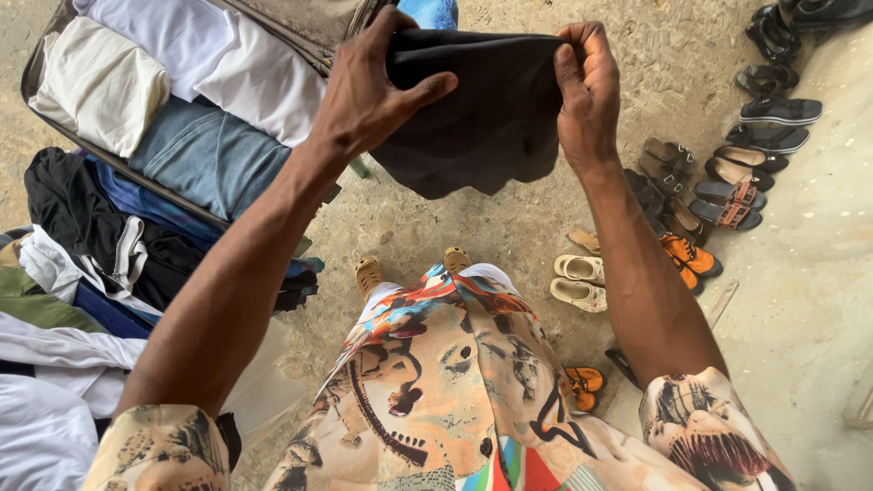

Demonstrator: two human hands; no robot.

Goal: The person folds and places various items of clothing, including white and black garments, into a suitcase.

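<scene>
Black cloth (482,109), held up in the air over the concrete floor (436,218): we pinch its top edge, left hand (368,91) and right hand (587,91) both closed on it. Folding in progress, judging by the folded clothes (182,100) in the suitcase (55,36) at left; shoes (718,173) at right.

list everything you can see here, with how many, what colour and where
dark cloth: one, black, held up at top centre
suitcase: one, open, top left
folded clothes: several, white, cream, denim blue, inside the suitcase
loose clothes: a heap, black, blue, white, green, at left
sandals and slippers: many pairs, black, brown, orange, cream, on the floor at right
left hand: grips the cloth's left edge
right hand: pinches its right edge
</scene>
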